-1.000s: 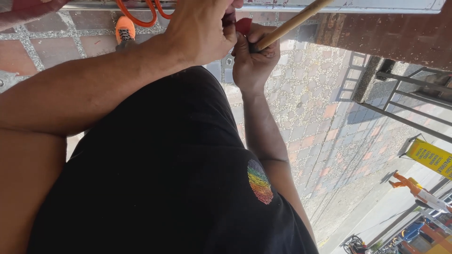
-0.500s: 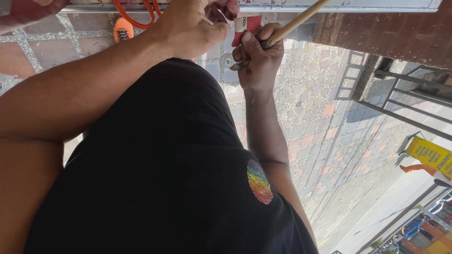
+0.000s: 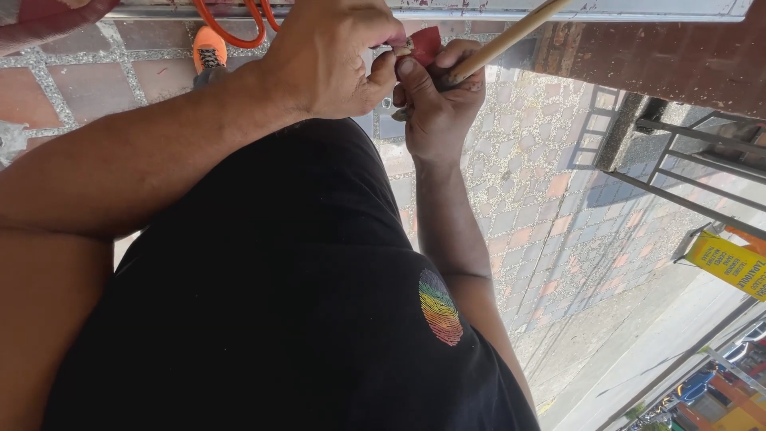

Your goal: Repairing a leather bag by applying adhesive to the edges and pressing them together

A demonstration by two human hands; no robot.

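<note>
My left hand (image 3: 331,60) reaches in from the left over my black shirt, its thumb and fingers pinched on a small red piece (image 3: 427,41). My right hand (image 3: 437,104) comes up from below and is closed around a long wooden handle (image 3: 511,33) that slants up to the right. Its thumb presses against the same red piece. The two hands touch each other just below a metal rail (image 3: 638,9). What lies between the fingers is mostly hidden.
An orange hose (image 3: 231,32) loops at the top left, near an orange shoe (image 3: 209,52) on the tiled floor. A rusty brown wall (image 3: 662,56) is at top right, with a metal railing (image 3: 678,175) and a yellow sign (image 3: 730,263) below it.
My left hand has shifted right and closed in against my right hand at the red piece. The right hand and wooden handle stayed almost where they were.
</note>
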